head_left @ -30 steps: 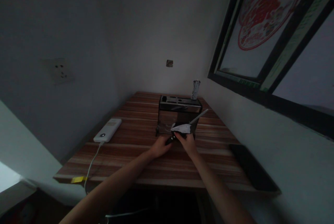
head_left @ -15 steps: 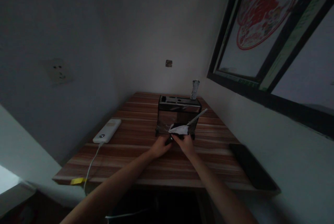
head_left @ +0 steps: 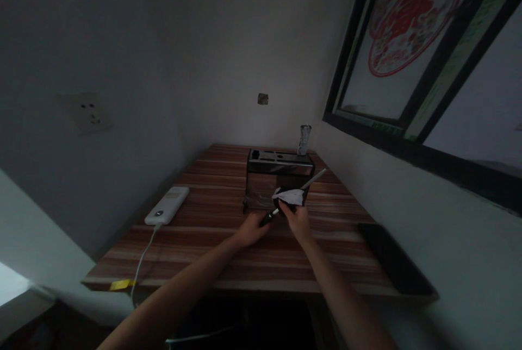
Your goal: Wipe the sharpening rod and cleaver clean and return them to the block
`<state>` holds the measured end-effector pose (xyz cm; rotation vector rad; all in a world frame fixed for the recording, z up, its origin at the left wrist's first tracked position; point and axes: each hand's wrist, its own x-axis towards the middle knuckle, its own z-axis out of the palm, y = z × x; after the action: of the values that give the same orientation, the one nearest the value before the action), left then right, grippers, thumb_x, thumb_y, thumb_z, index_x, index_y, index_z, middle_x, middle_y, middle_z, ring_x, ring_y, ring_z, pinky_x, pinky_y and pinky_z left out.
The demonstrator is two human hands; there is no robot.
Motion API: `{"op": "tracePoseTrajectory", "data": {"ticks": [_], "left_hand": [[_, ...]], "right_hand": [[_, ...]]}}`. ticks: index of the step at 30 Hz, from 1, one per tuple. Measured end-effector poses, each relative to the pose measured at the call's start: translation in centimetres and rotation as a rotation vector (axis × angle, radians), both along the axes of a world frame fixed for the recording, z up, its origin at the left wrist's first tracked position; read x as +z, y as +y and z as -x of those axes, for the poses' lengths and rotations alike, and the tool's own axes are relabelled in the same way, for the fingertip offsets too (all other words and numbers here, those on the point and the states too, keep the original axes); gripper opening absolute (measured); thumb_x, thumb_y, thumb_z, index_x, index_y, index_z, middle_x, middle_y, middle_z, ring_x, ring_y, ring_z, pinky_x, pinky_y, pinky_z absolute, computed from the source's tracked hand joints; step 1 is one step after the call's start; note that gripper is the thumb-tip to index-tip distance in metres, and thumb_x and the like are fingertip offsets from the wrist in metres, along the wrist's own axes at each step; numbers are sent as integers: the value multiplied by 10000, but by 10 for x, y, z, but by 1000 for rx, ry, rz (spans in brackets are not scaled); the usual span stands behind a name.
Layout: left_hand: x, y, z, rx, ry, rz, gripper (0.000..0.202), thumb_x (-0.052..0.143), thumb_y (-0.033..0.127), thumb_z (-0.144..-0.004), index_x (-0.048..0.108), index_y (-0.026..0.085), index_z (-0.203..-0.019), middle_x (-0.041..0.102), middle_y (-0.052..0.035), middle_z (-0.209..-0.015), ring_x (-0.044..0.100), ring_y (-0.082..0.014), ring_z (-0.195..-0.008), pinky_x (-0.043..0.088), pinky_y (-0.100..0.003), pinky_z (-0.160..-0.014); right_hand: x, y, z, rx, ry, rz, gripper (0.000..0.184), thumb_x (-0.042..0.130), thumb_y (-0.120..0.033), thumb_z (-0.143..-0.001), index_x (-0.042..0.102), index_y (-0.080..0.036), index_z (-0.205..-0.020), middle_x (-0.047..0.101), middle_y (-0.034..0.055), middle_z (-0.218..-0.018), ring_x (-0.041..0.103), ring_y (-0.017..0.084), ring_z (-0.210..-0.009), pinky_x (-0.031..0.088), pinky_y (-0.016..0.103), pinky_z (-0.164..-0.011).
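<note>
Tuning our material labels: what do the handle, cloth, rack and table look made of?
Handle: probably plastic; uniformly dark, slight highlights.
Cloth: matte fabric, maybe paper; soft black-and-white folds.
Rack: shiny top edge suggests metal or glossy plastic; front looks clear or reflective, can't tell which.
Table: wood or wood-look laminate, low sheen; striped brown grain.

A long, slim knife-like tool (head_left: pixel 314 177) slants over the worktop (head_left: pixel 183 236), its black handle (head_left: pixel 269 216) low at the left, its straight, pale-grey end rising rightward. A crumpled cloth (head_left: pixel 291 197), white with dark parts, covers the tool's middle; its underside is hidden.
</note>
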<state>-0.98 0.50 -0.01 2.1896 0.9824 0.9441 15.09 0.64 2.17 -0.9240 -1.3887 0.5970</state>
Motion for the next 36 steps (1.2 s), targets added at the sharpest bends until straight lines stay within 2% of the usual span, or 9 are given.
{"op": "tracePoseTrajectory", "data": {"ticks": [7, 10, 16, 26, 32, 36], "left_hand": [[1, -2, 0, -13, 33, 10, 183, 481, 249, -801, 592, 117, -739, 526, 17, -627, 467, -112, -607, 339, -198, -566], [2, -3, -1, -20, 41, -3, 180, 482, 254, -807, 594, 121, -760, 545, 13, -652, 483, -113, -620, 354, -198, -587], [1, -3, 1, -35, 95, -18, 203, 471, 269, -822, 604, 123, -776, 563, 6, -660, 501, -116, -627, 363, -196, -592], [0, -3, 0, -65, 196, -21, 190, 482, 254, -807, 626, 131, -824, 635, -28, -754, 578, -152, -709, 406, -205, -658], [2, -4, 1, -79, 253, -27, 184, 490, 251, -795, 634, 140, -824, 647, -31, -757, 584, -160, -710, 402, -213, -648], [4, -6, 0, -71, 286, 0, 176, 486, 237, -793, 634, 142, -802, 643, -24, -726, 578, -155, -685, 397, -211, -633]], "right_hand": [[7, 4, -14, -180, 76, -13, 301, 593, -440, -743, 665, -178, -874, 695, 82, -923, 611, 240, -928, 437, 405, -875], [9, 7, -20, -231, 106, -48, 317, 587, -448, -742, 658, -172, -880, 688, 88, -950, 601, 239, -947, 424, 405, -886], [10, 11, -35, -332, 202, -1, 370, 576, -473, -733, 654, -145, -885, 682, 104, -954, 593, 241, -957, 410, 395, -892], [15, 16, -57, -626, 435, -38, 438, 540, -501, -746, 627, -124, -952, 653, 97, -992, 586, 218, -967, 442, 341, -844], [12, 22, -68, -673, 513, -140, 439, 524, -464, -777, 566, -152, -1083, 607, 73, -1116, 557, 198, -1049, 418, 341, -915], [11, 25, -71, -673, 554, -136, 452, 530, -466, -771, 556, -145, -1089, 591, 79, -1139, 546, 206, -1066, 417, 356, -923]]}}
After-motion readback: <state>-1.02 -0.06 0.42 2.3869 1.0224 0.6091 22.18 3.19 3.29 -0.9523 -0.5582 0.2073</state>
